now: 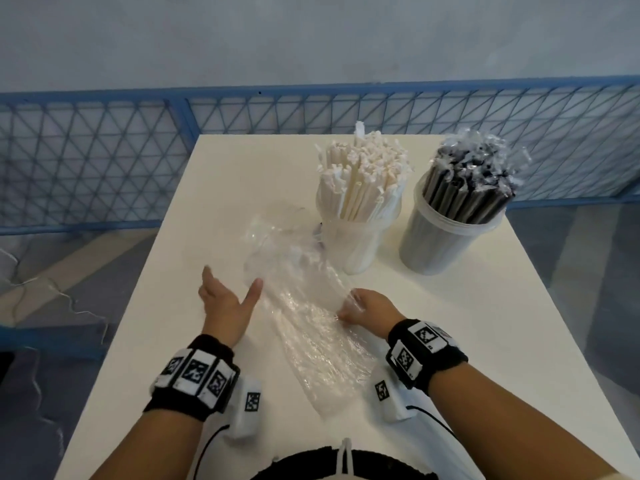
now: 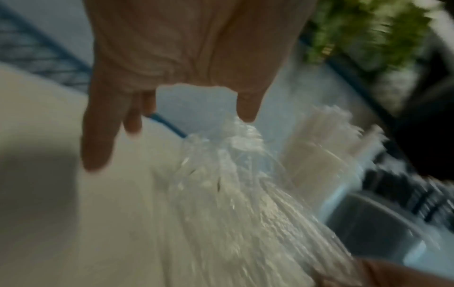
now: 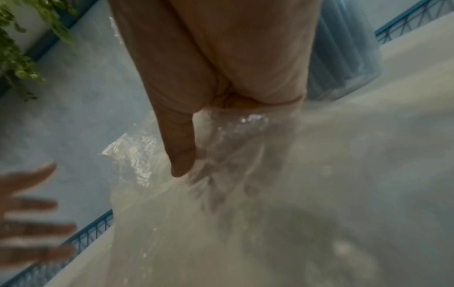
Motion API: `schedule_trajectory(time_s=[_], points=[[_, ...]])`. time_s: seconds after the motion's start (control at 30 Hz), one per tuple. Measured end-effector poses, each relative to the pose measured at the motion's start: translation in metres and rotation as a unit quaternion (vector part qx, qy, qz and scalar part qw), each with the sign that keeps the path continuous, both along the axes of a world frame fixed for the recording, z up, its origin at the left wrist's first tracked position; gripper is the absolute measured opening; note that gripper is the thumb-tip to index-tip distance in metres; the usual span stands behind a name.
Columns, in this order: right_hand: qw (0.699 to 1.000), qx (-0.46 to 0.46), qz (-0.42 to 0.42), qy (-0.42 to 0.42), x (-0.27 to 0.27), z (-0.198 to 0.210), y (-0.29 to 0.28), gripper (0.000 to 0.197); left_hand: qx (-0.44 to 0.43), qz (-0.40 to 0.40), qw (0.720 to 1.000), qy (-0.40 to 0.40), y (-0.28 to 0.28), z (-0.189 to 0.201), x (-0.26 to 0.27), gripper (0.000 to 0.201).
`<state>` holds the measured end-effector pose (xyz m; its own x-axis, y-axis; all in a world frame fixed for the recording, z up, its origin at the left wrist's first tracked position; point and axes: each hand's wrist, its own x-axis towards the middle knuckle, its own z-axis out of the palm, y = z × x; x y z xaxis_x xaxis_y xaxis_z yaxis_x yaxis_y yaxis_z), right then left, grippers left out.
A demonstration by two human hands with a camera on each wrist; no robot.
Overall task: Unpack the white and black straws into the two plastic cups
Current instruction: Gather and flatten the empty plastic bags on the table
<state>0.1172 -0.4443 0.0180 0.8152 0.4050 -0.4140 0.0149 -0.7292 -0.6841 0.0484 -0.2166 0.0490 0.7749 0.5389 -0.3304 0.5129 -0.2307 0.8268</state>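
White straws [image 1: 363,168] stand in a clear plastic cup [image 1: 356,244] at the back of the white table [image 1: 467,341]. To its right, black straws [image 1: 474,181] fill a second cup [image 1: 436,244]. A crumpled clear plastic bag [image 1: 311,323] lies flat between my hands and looks empty. My left hand [image 1: 228,292] hovers at the bag's left edge, fingers spread and straight; the left wrist view shows its thumb [image 2: 245,108] by the bag's bunched end [image 2: 233,174]. My right hand [image 1: 360,304] grips the bag's right edge, with its thumb [image 3: 181,151] on top and the fingers wrapped in plastic.
A blue mesh fence [image 1: 86,161] runs behind and to the left of the table. The left table edge is close to my left hand. Loose cables [image 1: 52,289] lie on the floor at the left. A green plant [image 2: 368,29] shows in the left wrist view.
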Motion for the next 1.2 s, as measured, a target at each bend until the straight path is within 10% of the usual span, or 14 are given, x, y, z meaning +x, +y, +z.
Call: schedule_trajectory(time_s=[0.17,0.5,0.67,0.83,1.2], points=[[0.982,0.156,-0.078,0.065,-0.009,-0.001,0.032,0.019,-0.267,-0.032,0.956,0.116,0.015,-0.017,-0.013,0.116],[0.932,0.264,-0.207,0.137,-0.024,0.000,0.075,0.016,-0.189,-0.173,0.965,0.050,0.004,-0.015,-0.001,0.053],[0.913,0.303,-0.213,0.169,-0.028,0.008,0.081,0.006,-0.188,-0.106,0.976,-0.025,0.010,-0.020,-0.001,0.037],[0.921,0.266,-0.195,0.207,-0.028,0.020,0.071,0.076,-0.191,-0.079,0.976,-0.060,0.025,-0.006,-0.003,0.010],[0.874,0.387,-0.087,0.281,-0.016,0.023,0.070,0.054,-0.285,-0.095,0.953,-0.043,0.039,0.020,-0.019,0.057]])
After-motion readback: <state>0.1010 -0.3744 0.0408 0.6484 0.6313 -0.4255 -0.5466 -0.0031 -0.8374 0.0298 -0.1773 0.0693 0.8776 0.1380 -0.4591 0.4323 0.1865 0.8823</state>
